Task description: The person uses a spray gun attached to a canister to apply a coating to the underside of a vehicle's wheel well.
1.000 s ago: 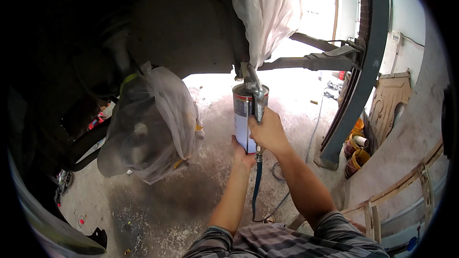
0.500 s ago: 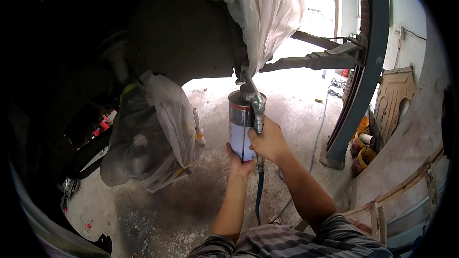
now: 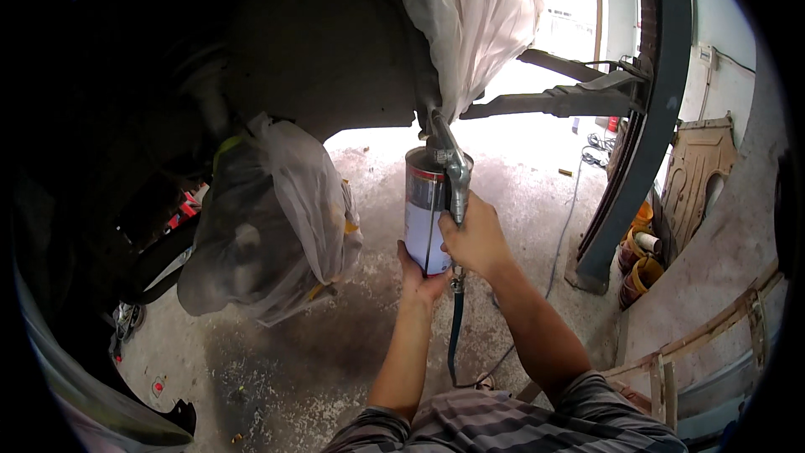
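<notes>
My right hand (image 3: 480,239) is closed round the handle of a metal spray gun (image 3: 457,172), its nozzle pointing up and away. A cylindrical can (image 3: 422,222) with a white lower label and a dark upper band is attached to the gun. Cupped beneath, my left hand (image 3: 422,279) grips the can's base. A dark air hose (image 3: 455,335) hangs from the gun's handle. The nozzle end is close to the lower edge of a dark vehicle wheel arch (image 3: 335,75), beside hanging plastic sheeting (image 3: 482,25); whether it touches cannot be seen.
A plastic-wrapped wheel hub assembly (image 3: 264,243) sits left of the can. At right, a lift post (image 3: 633,143) carries an arm (image 3: 553,103) toward the vehicle. Stained buckets (image 3: 641,277) and a brown panel (image 3: 696,159) stand by the wall. A cable (image 3: 558,260) crosses the floor.
The view has shifted slightly, moving the surroundings a little right and up. Both hands keep their hold, and the gun and can sit slightly higher in the picture. More of the hose's lower bend shows.
</notes>
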Tool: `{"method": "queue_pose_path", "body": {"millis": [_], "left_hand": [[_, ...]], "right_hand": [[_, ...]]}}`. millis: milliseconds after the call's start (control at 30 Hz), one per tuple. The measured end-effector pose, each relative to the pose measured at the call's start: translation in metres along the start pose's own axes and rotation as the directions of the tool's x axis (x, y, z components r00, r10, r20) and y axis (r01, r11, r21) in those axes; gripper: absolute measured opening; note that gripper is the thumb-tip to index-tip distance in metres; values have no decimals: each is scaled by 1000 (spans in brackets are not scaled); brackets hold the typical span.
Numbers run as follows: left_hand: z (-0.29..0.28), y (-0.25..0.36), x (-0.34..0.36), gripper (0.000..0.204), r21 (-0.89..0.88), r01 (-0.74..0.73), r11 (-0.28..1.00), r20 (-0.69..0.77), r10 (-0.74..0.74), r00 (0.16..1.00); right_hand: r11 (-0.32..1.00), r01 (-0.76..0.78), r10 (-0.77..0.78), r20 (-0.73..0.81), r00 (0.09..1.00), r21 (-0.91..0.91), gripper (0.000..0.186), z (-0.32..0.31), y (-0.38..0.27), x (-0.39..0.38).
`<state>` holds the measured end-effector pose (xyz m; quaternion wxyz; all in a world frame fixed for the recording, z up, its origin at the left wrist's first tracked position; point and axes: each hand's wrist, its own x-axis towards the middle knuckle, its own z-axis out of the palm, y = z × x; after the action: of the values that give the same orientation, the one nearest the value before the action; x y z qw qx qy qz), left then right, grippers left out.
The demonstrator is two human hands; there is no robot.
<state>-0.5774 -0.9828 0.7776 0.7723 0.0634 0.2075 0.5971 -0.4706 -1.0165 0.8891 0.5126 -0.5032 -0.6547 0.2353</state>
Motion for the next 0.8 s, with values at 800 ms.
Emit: {"method": "queue_pose_path", "body": {"millis": [800], "left_hand": [[-52, -16, 0, 64, 19, -29, 999, -182, 32, 983]], "right_hand": [[982, -101, 117, 91, 989, -159, 28, 23, 9, -31]]}}
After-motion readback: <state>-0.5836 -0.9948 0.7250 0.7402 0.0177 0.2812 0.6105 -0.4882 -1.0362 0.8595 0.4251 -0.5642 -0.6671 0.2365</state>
